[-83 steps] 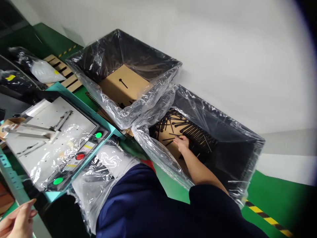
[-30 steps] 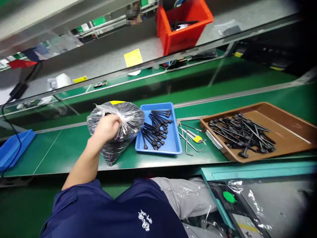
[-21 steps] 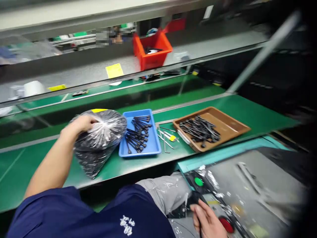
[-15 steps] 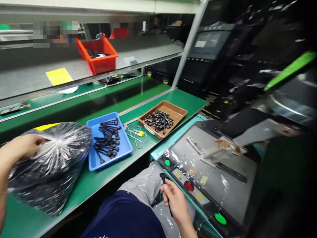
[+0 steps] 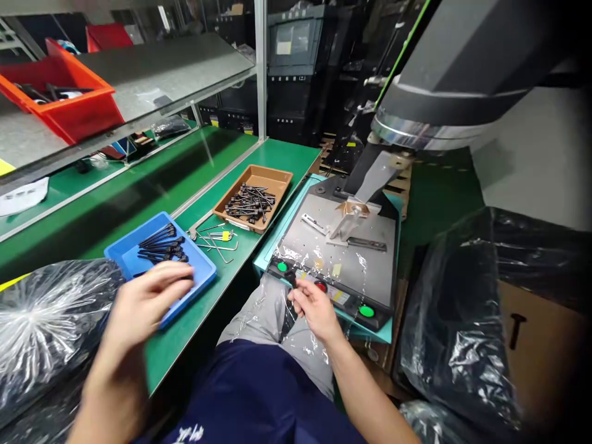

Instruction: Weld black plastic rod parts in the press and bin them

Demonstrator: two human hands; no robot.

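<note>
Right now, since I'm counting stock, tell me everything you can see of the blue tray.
The blue tray is shallow and rectangular, plastic by its look, with a low rim. It lies flat on the green bench, askew to its edge. A batch of black headed pins lies roughly parallel in its far half; the right part is bare. The left hand hovers over its near side, hiding it; contact cannot be told. A clear plastic bag sits beside it.

a green bench [image 5: 139,185] runs under a grey steel shelf [image 5: 161,68]; dark cabinets [image 5: 296,55] stand behind, a pale wall [image 5: 546,166] at right.
</note>
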